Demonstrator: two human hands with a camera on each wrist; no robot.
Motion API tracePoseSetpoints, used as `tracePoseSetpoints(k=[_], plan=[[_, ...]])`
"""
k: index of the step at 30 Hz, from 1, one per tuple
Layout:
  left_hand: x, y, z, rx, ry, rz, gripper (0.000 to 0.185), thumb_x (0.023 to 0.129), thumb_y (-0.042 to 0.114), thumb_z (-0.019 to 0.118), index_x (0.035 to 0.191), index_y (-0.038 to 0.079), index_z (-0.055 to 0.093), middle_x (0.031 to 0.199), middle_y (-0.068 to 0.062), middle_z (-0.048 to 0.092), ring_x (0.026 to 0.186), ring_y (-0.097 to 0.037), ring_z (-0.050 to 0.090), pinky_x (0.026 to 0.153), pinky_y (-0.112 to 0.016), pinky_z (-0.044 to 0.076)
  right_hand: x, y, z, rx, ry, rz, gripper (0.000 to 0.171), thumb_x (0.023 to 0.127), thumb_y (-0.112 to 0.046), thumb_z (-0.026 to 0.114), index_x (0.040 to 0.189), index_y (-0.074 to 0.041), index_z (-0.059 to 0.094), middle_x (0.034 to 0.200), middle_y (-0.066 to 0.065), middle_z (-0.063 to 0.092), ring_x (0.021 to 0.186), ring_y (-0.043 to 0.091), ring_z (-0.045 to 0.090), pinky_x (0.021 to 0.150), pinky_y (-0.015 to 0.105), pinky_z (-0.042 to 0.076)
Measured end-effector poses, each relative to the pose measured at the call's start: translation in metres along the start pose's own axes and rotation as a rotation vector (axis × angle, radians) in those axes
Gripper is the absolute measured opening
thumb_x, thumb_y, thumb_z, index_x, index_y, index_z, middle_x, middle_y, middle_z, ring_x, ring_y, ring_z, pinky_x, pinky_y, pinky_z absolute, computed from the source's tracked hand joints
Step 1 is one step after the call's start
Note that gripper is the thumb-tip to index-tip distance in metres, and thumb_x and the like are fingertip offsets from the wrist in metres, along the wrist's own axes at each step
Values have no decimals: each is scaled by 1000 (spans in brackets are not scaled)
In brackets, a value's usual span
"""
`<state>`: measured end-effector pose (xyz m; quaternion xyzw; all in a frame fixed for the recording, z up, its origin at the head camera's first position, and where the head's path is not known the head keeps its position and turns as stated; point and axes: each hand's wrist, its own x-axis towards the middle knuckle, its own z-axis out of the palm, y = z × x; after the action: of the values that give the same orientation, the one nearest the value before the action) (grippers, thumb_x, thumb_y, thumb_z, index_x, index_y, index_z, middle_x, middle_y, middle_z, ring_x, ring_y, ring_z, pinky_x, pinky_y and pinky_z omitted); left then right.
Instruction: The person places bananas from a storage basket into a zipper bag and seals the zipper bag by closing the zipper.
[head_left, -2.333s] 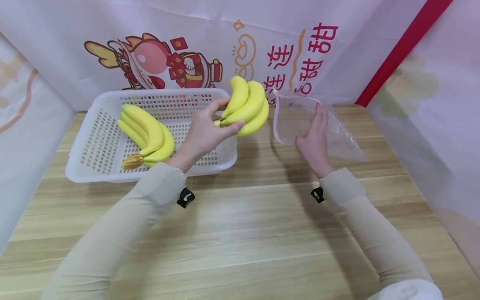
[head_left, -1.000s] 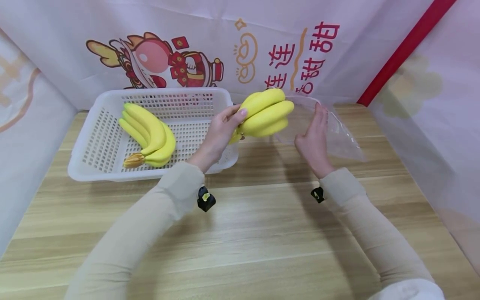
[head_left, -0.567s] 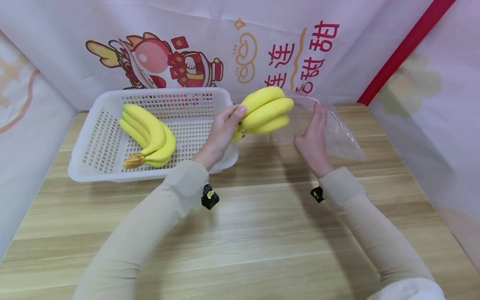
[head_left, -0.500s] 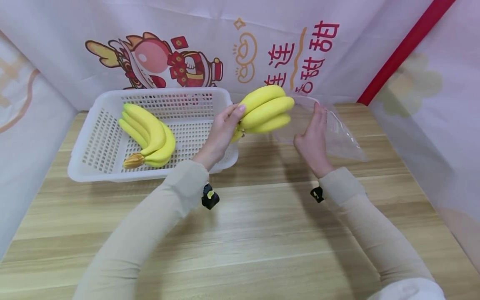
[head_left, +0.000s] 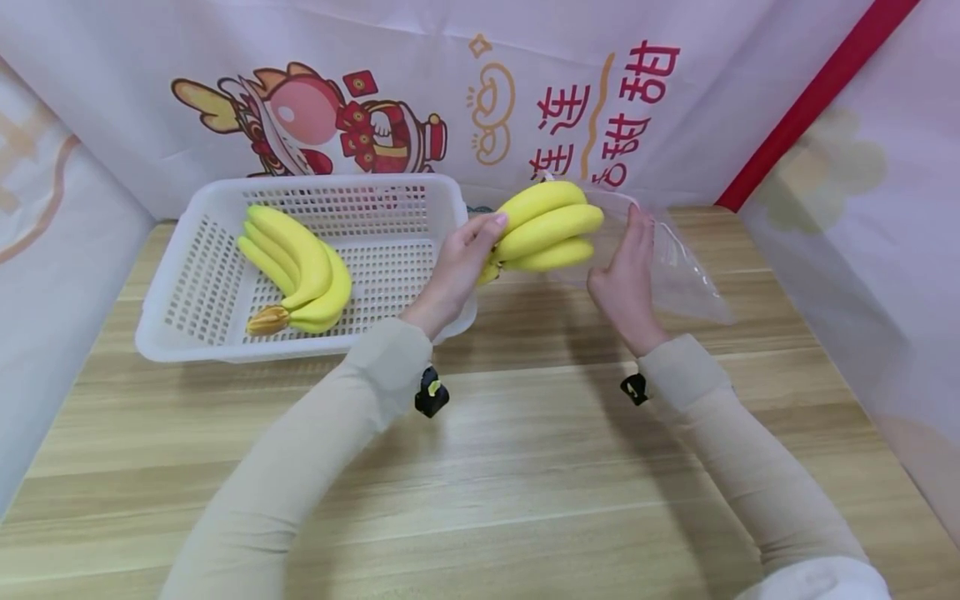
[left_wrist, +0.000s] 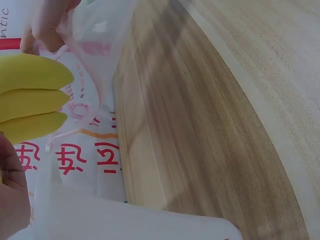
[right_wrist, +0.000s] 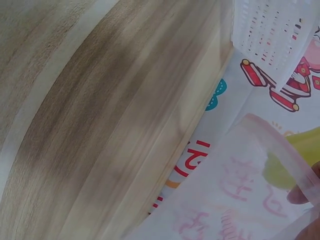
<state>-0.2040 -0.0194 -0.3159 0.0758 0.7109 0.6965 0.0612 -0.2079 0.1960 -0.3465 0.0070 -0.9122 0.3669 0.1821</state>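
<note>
My left hand (head_left: 461, 258) grips a bunch of yellow bananas (head_left: 551, 225) near its stem end, held above the table with the fruit pointing right. Fingers of my right hand (head_left: 626, 283) pinch the upper rim of a clear plastic bag (head_left: 686, 271), whose mouth faces left toward the bunch. In the right wrist view, banana tips (right_wrist: 280, 170) show through the film behind the bag's pinkish rim (right_wrist: 272, 132). Seen from the left wrist, the tips lie close to that mouth; how far inside they reach, I cannot tell.
Left of the bag stands a white perforated basket (head_left: 243, 357) with another banana bunch (head_left: 303, 267) lying in it. Wood-grain table (head_left: 517, 475) spreads in front. A printed white cloth (head_left: 420, 50) hangs close behind, with side cloths left and right.
My left hand has carried the bunch rightward from over the basket's right end to the bag's mouth, turning the tips to the right. My right hand and the bag have hardly moved.
</note>
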Motion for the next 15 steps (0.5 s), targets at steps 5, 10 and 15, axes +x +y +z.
tracePoseSetpoints(k=[5,10,15], plan=[[1,-1,1,39,-12,-15,49,97,44,44,135,14,53,115,-5,57,87,-10,53,71,-20,47,-1,-3,-1,7,11,1,90,66,12,45,149,5,11,156,24,13,148,33,5,124,39,3],[3,-3,3,44,-9,-12,49,97,44,45,136,15,53,120,-6,57,91,-10,53,74,-21,47,-1,-5,-2,17,-12,31,91,67,12,45,151,2,9,158,21,10,149,32,2,124,40,3],[6,-4,5,24,-1,-17,46,97,43,47,134,16,55,115,-4,58,89,-10,53,74,-21,47,-1,-6,-4,40,-43,51,93,70,9,50,152,-2,7,160,19,6,150,31,0,124,42,5]])
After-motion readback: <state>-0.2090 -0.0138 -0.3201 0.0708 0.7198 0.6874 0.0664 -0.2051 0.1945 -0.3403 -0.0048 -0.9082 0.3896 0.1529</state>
